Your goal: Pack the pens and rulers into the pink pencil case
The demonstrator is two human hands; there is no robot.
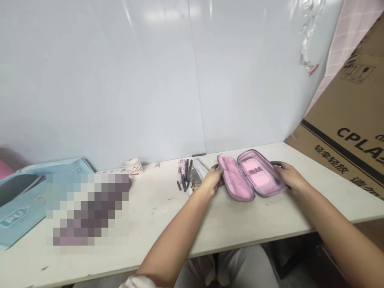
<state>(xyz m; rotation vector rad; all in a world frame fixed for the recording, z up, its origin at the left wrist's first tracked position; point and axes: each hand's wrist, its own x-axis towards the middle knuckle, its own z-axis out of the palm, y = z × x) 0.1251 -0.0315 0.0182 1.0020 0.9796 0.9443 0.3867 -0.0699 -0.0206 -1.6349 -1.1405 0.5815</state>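
**Head view: both hands on an opened pink zip case**

Head view, looking down across the scene. White wall panels (120,80) rise behind a long pale counter (156,228), and the pink zip case (250,176) is the landmark for everything else. It lies open and flat near the counter's back edge, with its two shallow halves spread side by side, a grey rim around each and pink lining inside.

Well to the right of the case, a large cardboard carton (345,136) with black print leans by the wall, with pink tiles (357,36) above it. Far to the left of the case lies a pale blue printed folder (24,200), and just right of that a pixelated patch (90,210) hides whatever lies there. Beyond the patch, toward the wall, sits a small white paper cup (132,167).

The left hand (211,180) grips the left half's rim, and the right hand (289,178) grips the right half's outer rim, so the case sits between them. The fingers of both hands curl closely around the rim, not spread wide.

Just left of the case, beside the left hand, lie a small bunch of pens (183,175) and a clear plastic ruler (198,170).
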